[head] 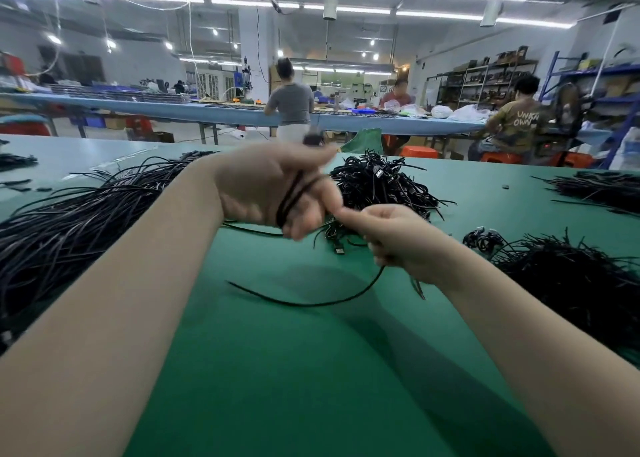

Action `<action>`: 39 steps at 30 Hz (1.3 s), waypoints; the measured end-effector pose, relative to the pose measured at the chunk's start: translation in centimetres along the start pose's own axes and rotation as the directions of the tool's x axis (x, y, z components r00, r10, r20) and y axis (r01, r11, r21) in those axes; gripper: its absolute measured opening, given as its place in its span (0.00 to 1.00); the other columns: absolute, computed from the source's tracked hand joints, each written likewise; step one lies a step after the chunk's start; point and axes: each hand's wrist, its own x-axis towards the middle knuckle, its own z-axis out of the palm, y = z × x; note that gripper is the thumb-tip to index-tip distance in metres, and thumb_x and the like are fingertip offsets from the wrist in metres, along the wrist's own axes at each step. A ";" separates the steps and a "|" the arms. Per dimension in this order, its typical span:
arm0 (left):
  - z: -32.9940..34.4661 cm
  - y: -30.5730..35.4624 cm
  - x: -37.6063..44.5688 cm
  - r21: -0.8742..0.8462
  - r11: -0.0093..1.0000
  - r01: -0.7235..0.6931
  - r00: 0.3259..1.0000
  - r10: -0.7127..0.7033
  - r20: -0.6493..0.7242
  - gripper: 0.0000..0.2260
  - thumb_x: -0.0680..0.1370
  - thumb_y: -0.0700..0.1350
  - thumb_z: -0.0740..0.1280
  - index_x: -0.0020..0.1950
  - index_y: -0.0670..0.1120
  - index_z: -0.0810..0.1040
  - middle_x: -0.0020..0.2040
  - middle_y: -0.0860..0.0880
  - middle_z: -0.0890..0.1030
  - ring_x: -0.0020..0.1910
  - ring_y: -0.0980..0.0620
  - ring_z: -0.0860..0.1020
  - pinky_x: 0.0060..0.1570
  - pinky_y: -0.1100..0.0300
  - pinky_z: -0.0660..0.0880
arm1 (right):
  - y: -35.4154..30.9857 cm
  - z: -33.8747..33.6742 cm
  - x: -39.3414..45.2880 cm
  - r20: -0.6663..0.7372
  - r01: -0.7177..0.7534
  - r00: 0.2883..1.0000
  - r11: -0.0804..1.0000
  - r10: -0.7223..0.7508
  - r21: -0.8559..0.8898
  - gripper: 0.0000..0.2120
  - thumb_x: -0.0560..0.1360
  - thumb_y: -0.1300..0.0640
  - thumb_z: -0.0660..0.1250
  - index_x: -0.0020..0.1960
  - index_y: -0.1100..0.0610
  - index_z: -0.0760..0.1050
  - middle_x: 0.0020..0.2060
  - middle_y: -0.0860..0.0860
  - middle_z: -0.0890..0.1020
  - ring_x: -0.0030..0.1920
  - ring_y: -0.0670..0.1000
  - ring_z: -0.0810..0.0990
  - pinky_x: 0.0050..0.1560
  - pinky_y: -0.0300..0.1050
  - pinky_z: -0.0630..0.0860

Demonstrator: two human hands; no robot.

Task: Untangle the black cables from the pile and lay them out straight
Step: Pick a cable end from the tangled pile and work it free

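1. Green table [277, 370] carries several heaps of black cable: a big spread of straighter cables [69, 221] on the left, a tangled pile [377, 183] at centre-back w/ plug ends showing, another heap [571, 283] on the right, a smaller lot [602, 186] far right
2. Step in hand, as I judge it: freeing one coiled cable [294, 193] and pulling it out straight. Best done by letting the loops slip off the fingers one at a time while the other hand draws the free end away w/ steady, light tension; a jerk would likely tighten the loops or drag more from the pile
3. Once it's straight, prob lay it parallel w/ the left spread, ends aligned
4. Left hand [273, 186] is raised above the table, palm toward the camera, blurred; fingers curled round the coil, loops crossing the palm, a dark plug end sticking up by the fingertips
5. Right hand [391, 238] sits lower and just beside it, closed in a fist on the cable's tail [311, 300], which curves down and left, close over the table; index tip is at the left hand's little-finger side
6. Both forearms reach in from the bottom corners, converging at centre
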 end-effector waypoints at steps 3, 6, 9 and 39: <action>0.3 -1.2 1.5 0.203 0.919 0.339 0.927 -0.289 -0.240 0.32 0.79 0.65 0.46 0.56 0.45 0.82 0.49 0.45 0.85 0.47 0.51 0.84 0.46 0.61 0.78 | -1.4 -0.8 0.2 -0.085 0.064 0.995 0.982 -0.049 0.178 0.16 0.77 0.44 0.64 0.37 0.54 0.75 0.23 0.45 0.63 0.22 0.46 0.59 0.25 0.38 0.59; 0.0 -2.0 3.3 -0.030 0.997 0.074 0.823 -0.078 -0.562 0.27 0.81 0.61 0.49 0.61 0.42 0.77 0.57 0.43 0.82 0.54 0.49 0.81 0.58 0.55 0.75 | -1.9 -0.2 -0.1 0.101 0.086 0.989 0.969 -0.112 0.234 0.14 0.81 0.49 0.58 0.49 0.52 0.81 0.25 0.45 0.65 0.24 0.45 0.60 0.27 0.38 0.58; -1.2 -1.5 3.5 -0.246 0.878 -0.410 0.704 0.133 -0.698 0.25 0.83 0.58 0.49 0.62 0.41 0.75 0.56 0.42 0.82 0.51 0.49 0.82 0.55 0.55 0.78 | -0.6 1.3 -0.3 0.351 -0.018 0.935 0.980 -0.054 0.197 0.14 0.82 0.50 0.56 0.59 0.53 0.77 0.27 0.45 0.67 0.26 0.46 0.62 0.28 0.37 0.61; 0.5 -3.2 4.4 -0.420 0.866 -0.274 0.904 0.083 -0.419 0.14 0.81 0.52 0.57 0.38 0.48 0.72 0.30 0.55 0.71 0.32 0.59 0.73 0.31 0.69 0.71 | 0.9 1.8 1.0 0.146 -0.151 0.985 0.861 0.091 0.486 0.08 0.80 0.50 0.62 0.50 0.53 0.77 0.39 0.49 0.85 0.48 0.51 0.84 0.51 0.45 0.78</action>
